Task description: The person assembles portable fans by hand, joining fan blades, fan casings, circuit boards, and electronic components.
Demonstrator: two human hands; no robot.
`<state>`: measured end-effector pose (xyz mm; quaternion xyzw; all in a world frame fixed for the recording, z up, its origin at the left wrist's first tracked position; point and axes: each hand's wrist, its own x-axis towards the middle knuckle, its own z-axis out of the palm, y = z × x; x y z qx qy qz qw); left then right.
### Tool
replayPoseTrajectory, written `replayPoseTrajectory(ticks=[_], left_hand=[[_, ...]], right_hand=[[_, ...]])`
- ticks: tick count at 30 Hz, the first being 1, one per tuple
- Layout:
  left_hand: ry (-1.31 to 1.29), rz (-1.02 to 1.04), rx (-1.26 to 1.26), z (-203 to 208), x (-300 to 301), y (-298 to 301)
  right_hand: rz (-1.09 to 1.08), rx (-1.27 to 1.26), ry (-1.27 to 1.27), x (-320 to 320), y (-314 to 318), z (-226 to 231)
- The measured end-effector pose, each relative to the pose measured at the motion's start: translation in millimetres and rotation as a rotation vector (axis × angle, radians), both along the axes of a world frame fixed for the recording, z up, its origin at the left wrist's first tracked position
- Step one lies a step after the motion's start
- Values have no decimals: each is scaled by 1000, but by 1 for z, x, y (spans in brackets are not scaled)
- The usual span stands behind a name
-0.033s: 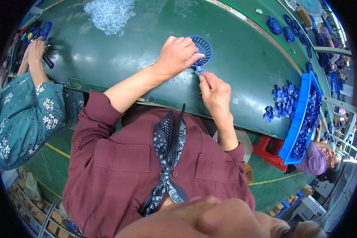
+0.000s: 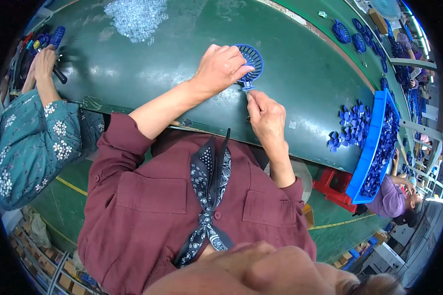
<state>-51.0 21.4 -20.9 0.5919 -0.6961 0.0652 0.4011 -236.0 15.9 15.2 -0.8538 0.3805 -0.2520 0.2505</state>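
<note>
Two grips pinch one round blue slotted part (image 2: pixel 256 61) at the green bench (image 2: pixel 310 88): the right hand (image 2: pixel 267 112) at its tab, the left hand (image 2: pixel 221 66) at its rim. Rightward lie blue discs (image 2: pixel 350 123) beside a blue bin (image 2: pixel 369 152); farther off, clear pieces (image 2: pixel 138 19).

Your green bench (image 2: pixel 310 83) has a smooth, glossy top, scuffed in places. Ahead of your left hand (image 2: pixel 222 66) and farther to its left, you have a loose pile of small clear pieces (image 2: pixel 137 19) on it. Well to the right of your right hand (image 2: pixel 268 112), small dark-blue pieces (image 2: pixel 353 122) lie in a scattered cluster.
</note>
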Motion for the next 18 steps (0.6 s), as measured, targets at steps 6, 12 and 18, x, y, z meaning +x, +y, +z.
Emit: replayPoseTrajectory(ticks=[6, 12, 18], left_hand=[[22, -108, 112, 11, 6, 7], [-234, -216, 124, 33, 2, 32], [-261, -230, 28, 12, -4, 21]], right_hand=[[-53, 28, -115, -4, 1, -26], [-99, 25, -119, -3, -2, -27], [-85, 5, -133, -3, -3, -29]])
